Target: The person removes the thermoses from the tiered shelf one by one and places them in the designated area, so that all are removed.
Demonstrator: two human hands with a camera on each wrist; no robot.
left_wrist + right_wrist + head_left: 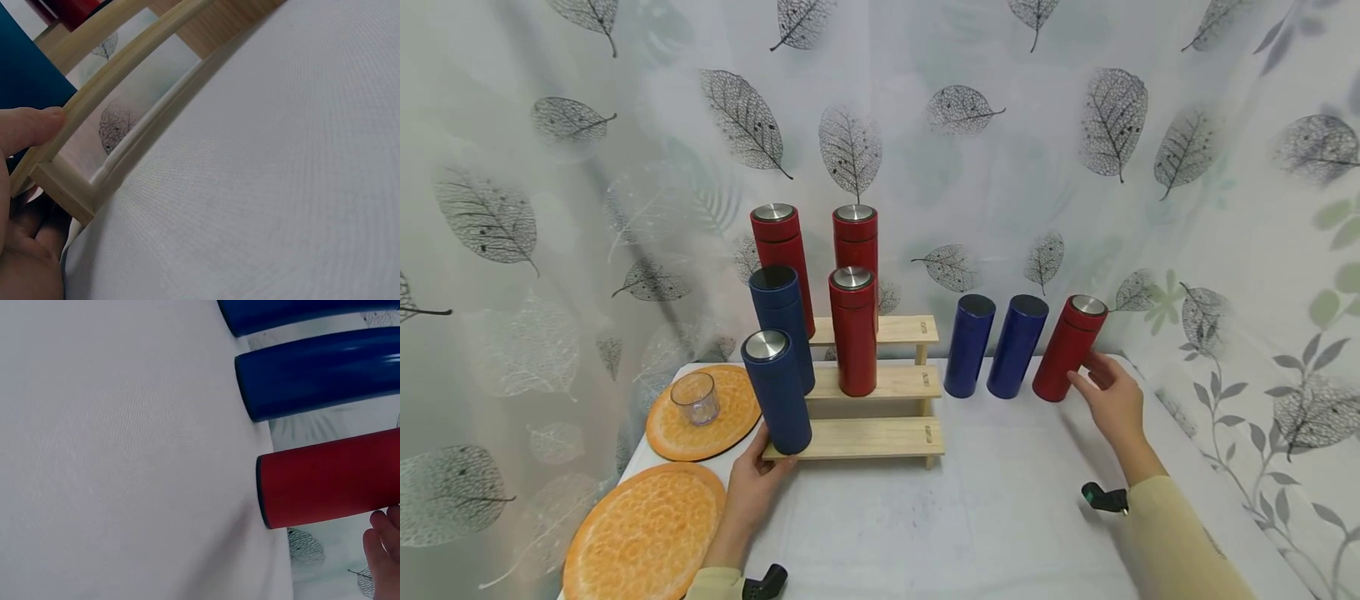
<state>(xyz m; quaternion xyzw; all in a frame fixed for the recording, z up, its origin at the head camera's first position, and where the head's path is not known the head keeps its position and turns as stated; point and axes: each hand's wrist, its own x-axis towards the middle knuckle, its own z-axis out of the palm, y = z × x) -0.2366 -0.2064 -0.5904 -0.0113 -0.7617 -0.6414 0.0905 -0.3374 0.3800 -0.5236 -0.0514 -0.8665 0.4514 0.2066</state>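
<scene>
At the left front corner of a three-step wooden rack (865,437) is my left hand (751,483). Its thumb (31,128) lies on the lowest shelf's front edge, with other fingers curled below the shelf end. Right there stands a blue thermos (778,396) with a steel lid top. On the right, my right hand (1112,400) touches the right side of a red thermos (1067,354). The fingertips (378,519) meet its side without wrapping round it; their far side is hidden. Two shiny blue thermoses (968,346) stand left of it.
Higher on the rack are a dark-topped blue thermos (784,321), and red thermoses (853,342) on the middle and top steps. Two round orange mats (643,533) lie at the left; a clear cup (696,398) sits on the far one. A leaf-print curtain (887,108) hangs behind.
</scene>
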